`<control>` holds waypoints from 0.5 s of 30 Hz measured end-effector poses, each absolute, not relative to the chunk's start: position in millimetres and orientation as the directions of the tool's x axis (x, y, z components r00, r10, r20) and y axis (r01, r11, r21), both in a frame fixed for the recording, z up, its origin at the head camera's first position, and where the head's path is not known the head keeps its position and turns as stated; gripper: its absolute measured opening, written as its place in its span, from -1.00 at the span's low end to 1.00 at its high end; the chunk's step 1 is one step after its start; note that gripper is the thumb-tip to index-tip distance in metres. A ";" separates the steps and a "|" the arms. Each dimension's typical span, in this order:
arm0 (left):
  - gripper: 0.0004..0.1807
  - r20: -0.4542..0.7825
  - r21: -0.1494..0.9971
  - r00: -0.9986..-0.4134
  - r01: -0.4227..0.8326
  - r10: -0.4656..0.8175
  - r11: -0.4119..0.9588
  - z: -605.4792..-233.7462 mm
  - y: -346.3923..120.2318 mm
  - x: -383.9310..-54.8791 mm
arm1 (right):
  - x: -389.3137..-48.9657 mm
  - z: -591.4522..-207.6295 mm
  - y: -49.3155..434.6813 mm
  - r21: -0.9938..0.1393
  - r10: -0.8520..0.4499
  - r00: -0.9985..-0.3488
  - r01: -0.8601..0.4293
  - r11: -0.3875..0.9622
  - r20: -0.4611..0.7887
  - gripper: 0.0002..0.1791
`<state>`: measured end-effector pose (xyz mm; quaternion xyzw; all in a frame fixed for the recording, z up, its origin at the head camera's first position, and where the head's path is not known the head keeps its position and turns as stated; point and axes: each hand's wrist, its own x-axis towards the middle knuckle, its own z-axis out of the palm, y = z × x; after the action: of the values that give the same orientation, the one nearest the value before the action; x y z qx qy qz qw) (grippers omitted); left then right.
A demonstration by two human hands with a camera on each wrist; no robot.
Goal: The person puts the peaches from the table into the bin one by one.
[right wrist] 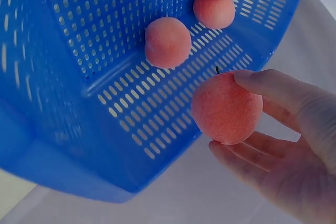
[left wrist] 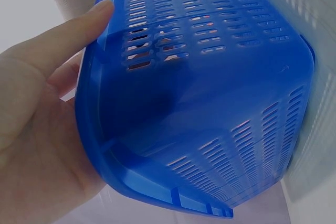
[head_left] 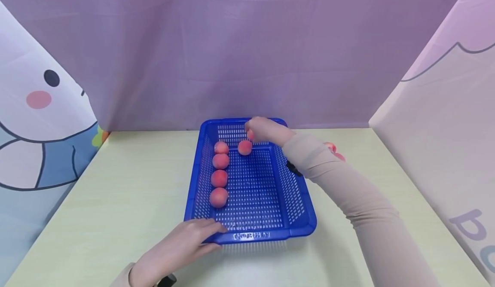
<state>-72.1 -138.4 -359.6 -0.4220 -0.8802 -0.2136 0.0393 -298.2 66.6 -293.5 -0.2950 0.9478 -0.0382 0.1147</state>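
Note:
A blue plastic basket (head_left: 253, 234) with slotted walls stands on the table. My left hand (head_left: 189, 239) grips its near left corner, fingers over the rim and thumb against the outside in the left wrist view. Inside, several pinkish-red apples (head_left: 219, 178) form a row along the left wall. Another apple (head_left: 245, 147) sits by itself near the far wall. My right hand (head_left: 267, 130) holds a red apple (right wrist: 227, 107) with a short dark stem between thumb and fingers. In the right wrist view this apple overlaps the basket's far rim.
More red fruit (head_left: 331, 147) lies on the table right of the basket, partly hidden behind the right sleeve (head_left: 328, 166). A purple cloth backdrop (head_left: 232, 55) rises behind the table (head_left: 135, 192), and printed cloth panels (head_left: 437, 128) stand at both sides.

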 end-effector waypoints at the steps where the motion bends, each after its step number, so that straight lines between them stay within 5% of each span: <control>1: -0.79 0.249 0.344 -0.642 0.759 0.726 0.553 -359.6 -138.4 -72.0 | -297.8 -294.5 65.9 -0.144 -0.565 -0.801 -0.546 0.825 -0.199 -0.64; 15: -0.80 0.228 0.351 -0.645 0.753 0.729 0.557 -360.2 -138.6 -71.9 | -296.7 -312.4 52.9 -0.153 -0.559 -0.794 -0.538 0.829 -0.238 -0.65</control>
<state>-71.9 -138.6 -360.2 -0.4202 -0.8818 -0.2124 0.0281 -296.7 52.9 -312.4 -0.2896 0.9464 -0.0386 0.1376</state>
